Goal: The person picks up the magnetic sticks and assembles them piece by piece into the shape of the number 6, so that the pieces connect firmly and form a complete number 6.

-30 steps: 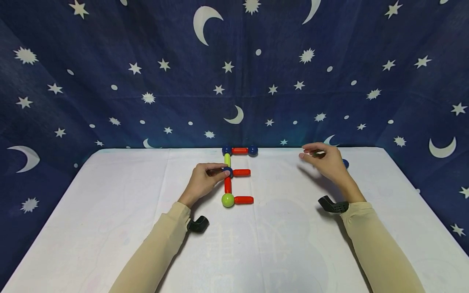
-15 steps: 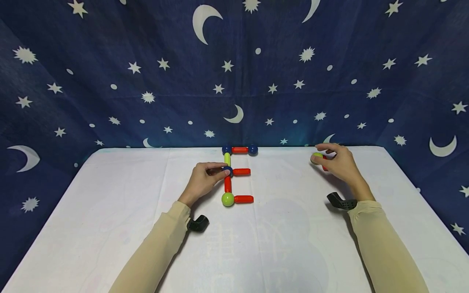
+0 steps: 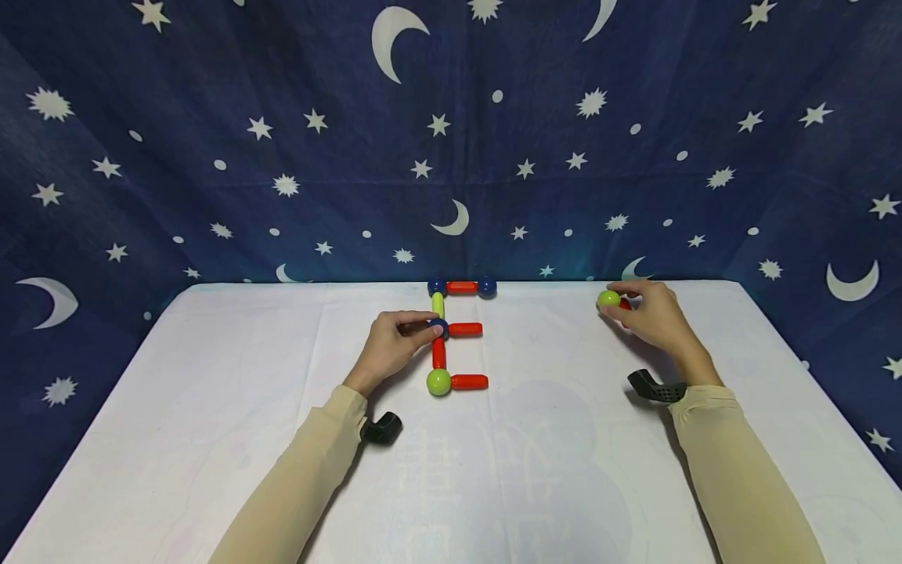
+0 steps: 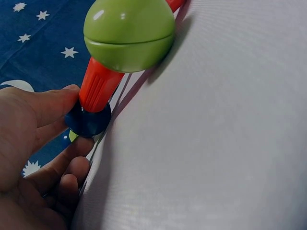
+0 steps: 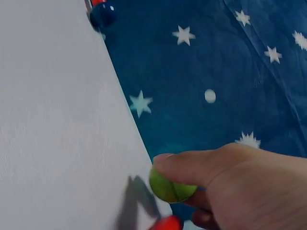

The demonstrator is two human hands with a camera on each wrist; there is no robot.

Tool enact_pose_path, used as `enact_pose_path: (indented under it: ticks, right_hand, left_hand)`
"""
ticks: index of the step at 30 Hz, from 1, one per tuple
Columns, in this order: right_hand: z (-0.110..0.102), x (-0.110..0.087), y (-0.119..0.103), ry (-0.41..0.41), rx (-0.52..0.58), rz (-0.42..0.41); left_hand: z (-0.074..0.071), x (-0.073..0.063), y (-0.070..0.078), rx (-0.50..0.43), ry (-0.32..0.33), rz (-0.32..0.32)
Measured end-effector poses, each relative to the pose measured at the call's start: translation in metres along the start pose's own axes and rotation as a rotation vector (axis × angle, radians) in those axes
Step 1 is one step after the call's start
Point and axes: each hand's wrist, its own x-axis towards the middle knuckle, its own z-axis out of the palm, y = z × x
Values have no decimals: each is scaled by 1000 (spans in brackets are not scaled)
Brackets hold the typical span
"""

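A magnetic-style construction of balls and rods lies on the white tabletop. My left hand pinches its middle blue ball between thumb and fingers. A light green rod runs from that ball to a far blue ball, and a red rod joins it to the near green ball. At the right, my right hand pinches another green ball between thumb and index finger. A red rod shows beside that ball, mostly hidden by the hand in the head view.
Red rods point right from the construction at the middle and the near end. The far red rod ends in a blue ball. A dark blue star-patterned cloth hangs behind the table.
My right hand has moved right to the green ball and its fingers have closed on it. A blue ball seen behind that hand is now hidden. My left hand stays put.
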Motion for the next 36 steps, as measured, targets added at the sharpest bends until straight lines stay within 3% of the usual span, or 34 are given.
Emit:
enact_pose_path:
  ticks: [7,16,27,36]
  right_hand:
    - [16,3,-24,76,74,-101]
    - [53,5,-54,20,189,-196]
    - [94,-6,-86,-38,314,-252]
    - [109,-13,-94,-42,330,-203]
  left_hand:
    - [0,1,0,6,0,-9]
    - [0,1,-1,7,-2,-8]
    - [0,1,0,13,2,-8]
    - [0,1,-1,6,0,4]
